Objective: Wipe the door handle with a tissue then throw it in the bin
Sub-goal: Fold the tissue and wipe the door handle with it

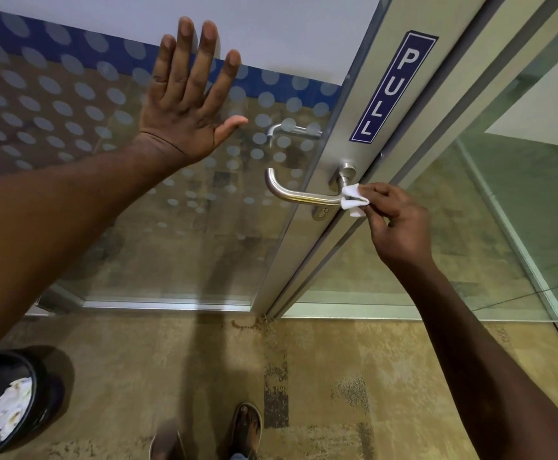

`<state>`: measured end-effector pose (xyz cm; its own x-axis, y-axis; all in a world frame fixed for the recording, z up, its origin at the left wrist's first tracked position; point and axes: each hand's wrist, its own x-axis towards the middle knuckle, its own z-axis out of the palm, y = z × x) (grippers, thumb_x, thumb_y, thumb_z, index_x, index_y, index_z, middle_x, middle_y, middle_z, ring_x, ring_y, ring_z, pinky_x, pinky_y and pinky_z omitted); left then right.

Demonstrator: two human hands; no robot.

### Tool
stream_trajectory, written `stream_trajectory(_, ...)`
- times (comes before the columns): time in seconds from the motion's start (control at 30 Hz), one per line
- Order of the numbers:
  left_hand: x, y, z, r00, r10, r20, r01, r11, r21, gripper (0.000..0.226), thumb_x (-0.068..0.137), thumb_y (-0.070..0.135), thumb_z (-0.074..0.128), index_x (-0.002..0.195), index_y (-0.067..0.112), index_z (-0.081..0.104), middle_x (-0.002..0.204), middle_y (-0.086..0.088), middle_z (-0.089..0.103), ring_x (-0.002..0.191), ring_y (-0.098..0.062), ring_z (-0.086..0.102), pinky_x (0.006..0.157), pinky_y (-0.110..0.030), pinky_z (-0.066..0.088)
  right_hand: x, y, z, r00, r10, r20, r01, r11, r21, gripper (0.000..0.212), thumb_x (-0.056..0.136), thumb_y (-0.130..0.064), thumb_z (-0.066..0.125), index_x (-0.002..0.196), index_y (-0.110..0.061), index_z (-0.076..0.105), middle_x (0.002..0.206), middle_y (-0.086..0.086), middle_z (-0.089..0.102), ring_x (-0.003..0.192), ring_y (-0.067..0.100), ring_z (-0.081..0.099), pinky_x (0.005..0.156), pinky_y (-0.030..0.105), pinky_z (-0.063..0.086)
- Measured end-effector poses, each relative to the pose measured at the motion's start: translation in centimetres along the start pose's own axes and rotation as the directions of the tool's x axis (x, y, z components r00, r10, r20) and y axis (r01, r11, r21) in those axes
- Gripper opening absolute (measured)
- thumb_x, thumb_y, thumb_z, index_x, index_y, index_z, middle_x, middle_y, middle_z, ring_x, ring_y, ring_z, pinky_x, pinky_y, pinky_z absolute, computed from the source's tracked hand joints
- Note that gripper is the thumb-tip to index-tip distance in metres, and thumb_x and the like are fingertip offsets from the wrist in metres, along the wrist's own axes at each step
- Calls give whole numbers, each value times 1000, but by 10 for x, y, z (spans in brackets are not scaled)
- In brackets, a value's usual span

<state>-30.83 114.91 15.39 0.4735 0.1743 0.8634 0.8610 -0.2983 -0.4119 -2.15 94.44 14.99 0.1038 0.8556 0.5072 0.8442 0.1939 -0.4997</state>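
Observation:
A brushed steel lever door handle (290, 193) sticks out of the grey frame of a glass door (204, 234). My right hand (395, 224) pinches a small folded white tissue (354, 200) against the handle's right end, near its round base. My left hand (189, 97) is spread flat on the dotted glass, up and left of the handle, fingers apart and holding nothing. A black round bin (22, 396) with crumpled white tissues inside stands on the floor at the bottom left.
A blue PULL sign (392, 88) is stuck on the door frame above the handle. A second handle (290, 131) shows through the glass. A fixed glass panel (470, 210) stands to the right. My sandalled feet (244, 429) are on patterned carpet.

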Motion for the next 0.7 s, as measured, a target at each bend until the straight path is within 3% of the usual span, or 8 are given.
stream_trajectory(0.13, -1, 2, 0, 1000, 6, -9, -6, 1000, 21, 79, 91, 65, 42, 145, 9, 31, 134, -29, 50, 124, -46, 45, 110, -48, 22, -8, -5, 14, 1000, -1, 25, 1, 1000, -18, 28, 86, -4, 64, 113, -9, 69, 105, 6, 68, 93, 6, 57, 82, 5, 40)
stream_trajectory(0.27, 2, 3, -1, 1000, -1, -13, 1, 1000, 7, 78, 91, 65, 41, 146, 11, 28, 135, -29, 49, 125, -46, 44, 118, -42, 4, -11, -9, 26, 1000, 11, -28, -13, 998, -57, 27, 84, 0, 65, 110, -6, 69, 97, 9, 67, 89, 16, 58, 78, 16, 41)
stream_trajectory(0.43, 1, -1, -4, 1000, 8, 9, -8, 1000, 30, 77, 91, 66, 40, 144, 10, 31, 133, -28, 52, 122, -45, 50, 108, -47, 23, -10, -13, 36, 997, -62, -41, 55, 985, -162, 27, 83, 0, 66, 109, -4, 69, 86, 10, 64, 84, 19, 51, 77, 14, 30)
stream_trajectory(0.53, 0, -1, -7, 1000, 14, 8, -14, 999, 43, 76, 92, 66, 39, 144, 10, 32, 133, -27, 53, 121, -45, 51, 107, -48, 27, -11, -19, 39, 995, -93, -37, 84, 980, -179, 26, 83, 1, 65, 108, -2, 68, 83, 10, 61, 83, 16, 45, 78, 5, 26)
stream_trajectory(0.7, 2, 0, -11, 1000, 17, 15, -18, 999, 46, 75, 92, 66, 39, 143, 10, 34, 133, -26, 54, 121, -44, 52, 103, -48, 41, -9, -32, 48, 971, -237, 9, 226, 913, -339, 26, 82, 3, 63, 108, 7, 66, 82, 16, 63, 78, 32, 53, 74, 19, 28)
